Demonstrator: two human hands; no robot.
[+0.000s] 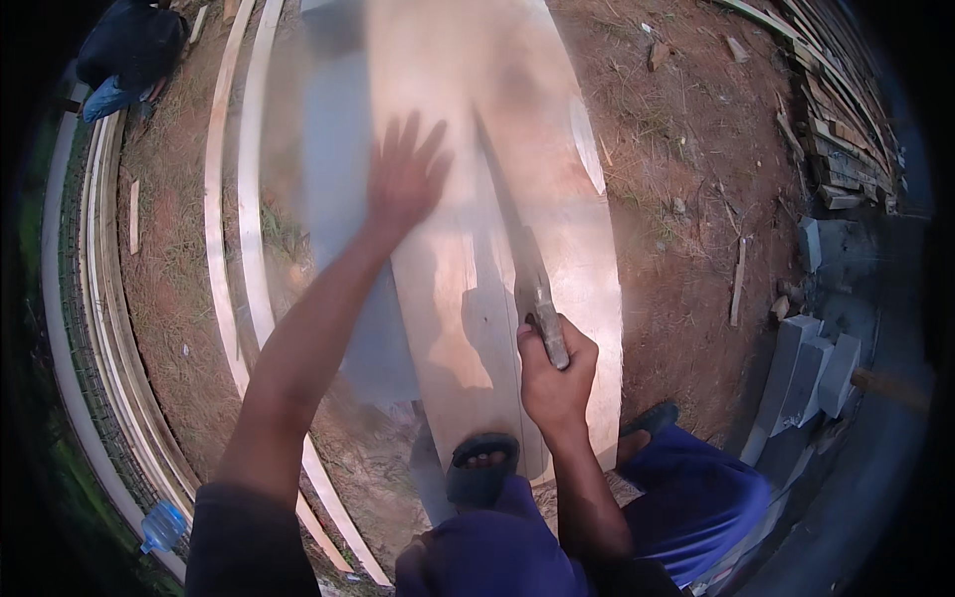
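A wide, pale wooden board stretches away in front of me. On its far left part my left hand rests with the fingers spread, slightly blurred. Wrapped around the worn handle of a handsaw is my right hand, at the right of centre. The long, narrow blade points away from me and lies low over the board; whether its teeth are in the wood cannot be made out. My foot in a dark sandal presses on the near end of the board.
A grey panel shows along the board's left edge. Long timber strips lie on the dirt to the left, near a clear plastic bottle. Stacked lumber and grey blocks stand at right. Another person is at the far left.
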